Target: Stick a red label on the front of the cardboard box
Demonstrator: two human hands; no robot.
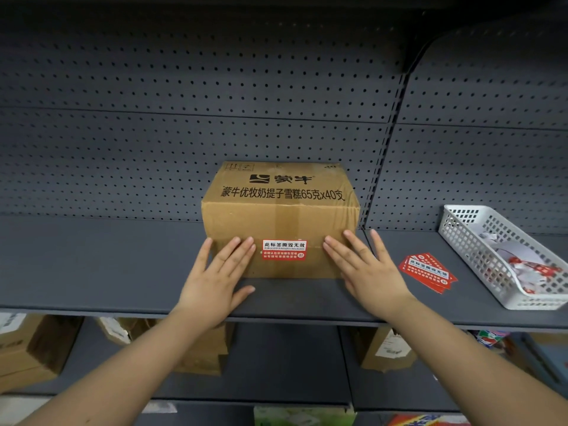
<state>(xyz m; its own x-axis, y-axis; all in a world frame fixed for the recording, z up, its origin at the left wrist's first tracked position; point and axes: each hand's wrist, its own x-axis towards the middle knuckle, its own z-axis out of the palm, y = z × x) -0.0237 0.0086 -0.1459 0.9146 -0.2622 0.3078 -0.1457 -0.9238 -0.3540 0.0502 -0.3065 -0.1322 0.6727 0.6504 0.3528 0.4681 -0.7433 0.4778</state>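
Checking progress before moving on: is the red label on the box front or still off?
On. The red label lies flat on the cardboard box front, between the left hand and right hand.

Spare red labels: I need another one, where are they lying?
In the head view, the spare red labels lie on the grey shelf, right of the cardboard box, between the right hand and the white basket.
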